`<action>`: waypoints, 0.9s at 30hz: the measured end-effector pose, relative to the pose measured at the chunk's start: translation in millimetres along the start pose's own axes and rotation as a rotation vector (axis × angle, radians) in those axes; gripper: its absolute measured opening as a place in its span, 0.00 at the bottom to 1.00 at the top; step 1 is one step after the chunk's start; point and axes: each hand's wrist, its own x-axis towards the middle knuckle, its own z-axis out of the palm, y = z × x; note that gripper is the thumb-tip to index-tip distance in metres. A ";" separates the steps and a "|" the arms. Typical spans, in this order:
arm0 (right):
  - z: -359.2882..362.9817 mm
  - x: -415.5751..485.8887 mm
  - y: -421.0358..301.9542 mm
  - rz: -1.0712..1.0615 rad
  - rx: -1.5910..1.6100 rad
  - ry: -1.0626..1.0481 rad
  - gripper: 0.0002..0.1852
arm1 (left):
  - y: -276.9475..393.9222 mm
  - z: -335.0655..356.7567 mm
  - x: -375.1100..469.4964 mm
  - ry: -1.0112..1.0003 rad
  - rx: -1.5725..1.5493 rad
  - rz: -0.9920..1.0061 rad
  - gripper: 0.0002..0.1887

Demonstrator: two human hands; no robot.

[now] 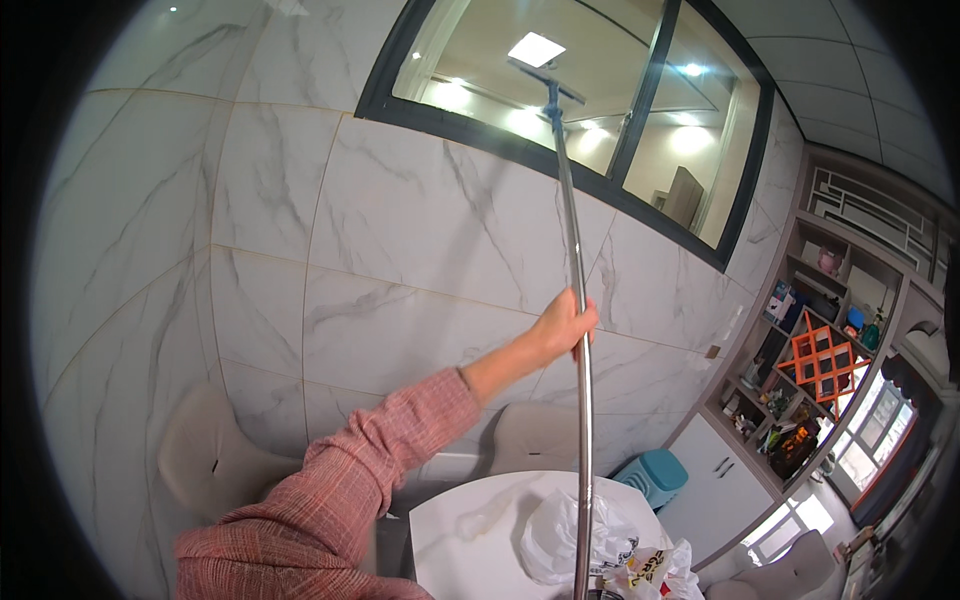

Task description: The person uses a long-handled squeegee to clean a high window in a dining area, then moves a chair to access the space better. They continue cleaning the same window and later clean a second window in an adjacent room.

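My left hand [564, 327] is wrapped around the shiny metal pole [578, 262] of a window squeegee, at about the middle of its visible length. At the pole's upper end, the squeegee head [551, 84] with its blue joint lies tilted across the left pane [495, 90] of a dark-framed window. Whether the blade touches the glass cannot be told. The pole's lower end runs out of the picture at the bottom, in front of a white table. My right hand is out of view. A rolled pink-red checked sleeve [375, 450] covers my left arm.
White plastic bags [570, 536] rest on the white table [465, 517]. Pale chairs [536, 439] stand against the marbled tile wall [420, 217]. A teal bin [656, 476] is beside a cabinet [720, 465], with filled shelves and an orange lattice rack [823, 361] at right.
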 end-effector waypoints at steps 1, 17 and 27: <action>2.1 -11.2 14.3 -0.008 -0.055 0.028 0.14 | -8.7 5.6 -14.1 0.026 -0.024 -0.031 0.05; 3.9 -63.2 94.4 -0.011 -0.111 -0.125 0.18 | -30.3 45.3 -92.5 0.090 -0.015 -0.181 0.08; 23.1 4.3 -26.5 -0.056 0.073 0.129 0.12 | 43.9 -1.8 4.2 -0.054 0.101 0.004 0.05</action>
